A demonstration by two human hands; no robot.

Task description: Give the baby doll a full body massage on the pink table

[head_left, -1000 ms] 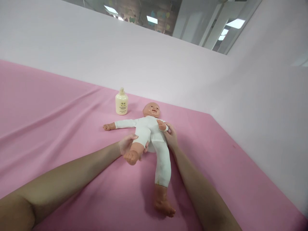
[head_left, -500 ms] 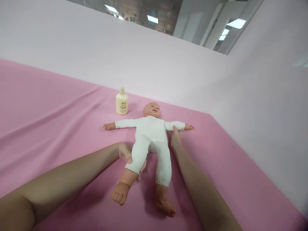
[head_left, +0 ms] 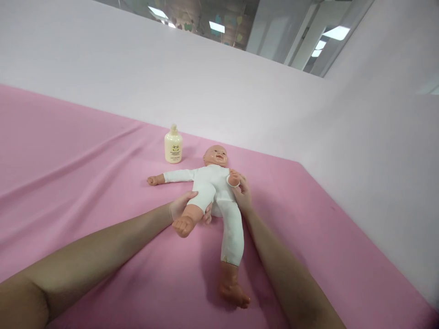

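Note:
A baby doll (head_left: 222, 196) with a white cloth body lies on its back, its head toward the wall. My left hand (head_left: 183, 204) is closed around the doll's leg on the left side, which is bent up with the foot raised toward me. Some of those fingers show on the leg's inner side. My right hand (head_left: 243, 194) grips the doll's arm on the right side, folded up beside its chest with the little hand upward. The other arm stretches out to the left, and the other leg lies extended toward me.
A pale yellow pump bottle (head_left: 173, 147) stands upright beyond the doll's outstretched arm. Pink cloth (head_left: 85, 183) with folds at the left covers the surface. A white wall (head_left: 137, 73) rises behind it, with a window (head_left: 233, 23) above.
My left hand has pushed the doll's leg up, bending it toward the body. My right hand has brought the outstretched arm inward and up beside the chest.

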